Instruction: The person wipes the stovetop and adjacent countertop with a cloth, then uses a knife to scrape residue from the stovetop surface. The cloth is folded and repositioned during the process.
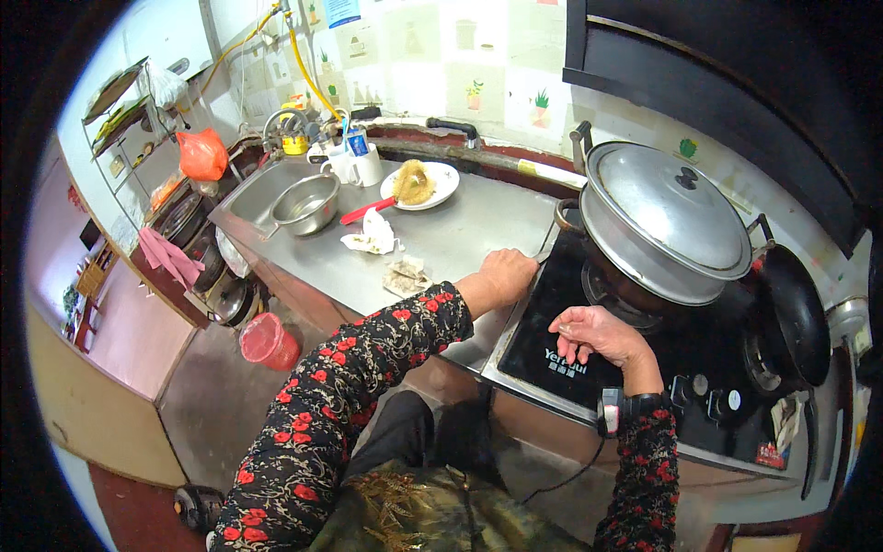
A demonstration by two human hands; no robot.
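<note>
My left hand (508, 278) is closed, knuckles up, at the border between the steel counter (492, 221) and the black glass gas stove (533, 340). Anything in its grip is hidden; a thin pale edge shows just beyond the fingers. Over the front of the stove my right hand (602, 336) is turned palm up, its fingers loosely curled and apart. A small greyish spot shows near its fingertips, too small to name. A crumpled white cloth or tissue (372, 235) and a greyish crumpled wad (406, 275) lie on the counter, left of my left hand.
A large lidded metal pot (667, 221) stands on the stove, with a black wok (791, 317) to its right. Farther back are a white plate (441, 187) with a scrubber, a red-handled tool (366, 212), mugs (364, 167) and a metal bowl (306, 204). A red bucket (269, 341) stands on the floor.
</note>
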